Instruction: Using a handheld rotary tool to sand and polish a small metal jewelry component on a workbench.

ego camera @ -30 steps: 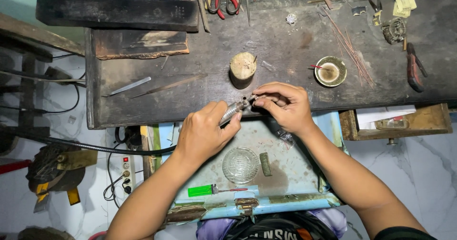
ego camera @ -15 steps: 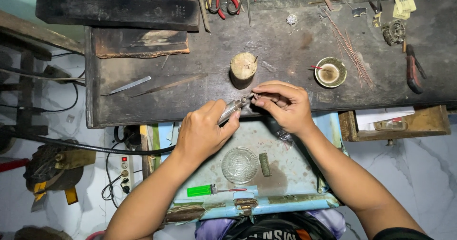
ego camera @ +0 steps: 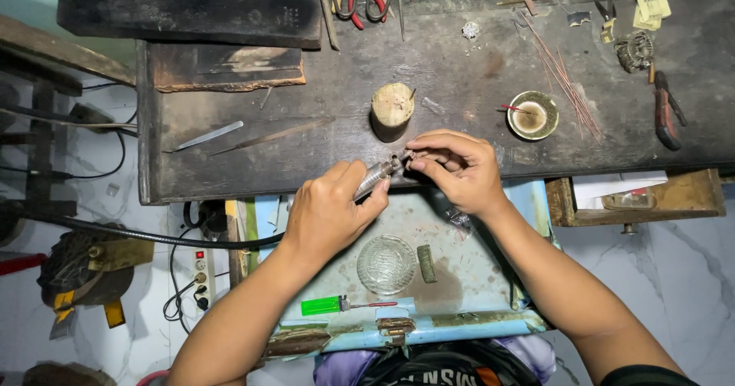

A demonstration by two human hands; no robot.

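Head view: two hands, left (ego camera: 328, 216) gripping one rotary handpiece (ego camera: 377, 175), right (ego camera: 458, 170) pinching one small workpiece (ego camera: 408, 155).

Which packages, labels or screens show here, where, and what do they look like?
Yellow card packets: bench far right corner, small pale-yellow rectangles with dark marks.
White papers: open wooden drawer under the bench's right end, flat white sheets.
Power strip: floor left of the tray, white, long, red switch light.
No screens in view.

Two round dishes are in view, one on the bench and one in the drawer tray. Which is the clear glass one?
The clear glass dish lies in the pale tray below the hands; the other, a small bowl on the dark bench, is opaque with pale contents.
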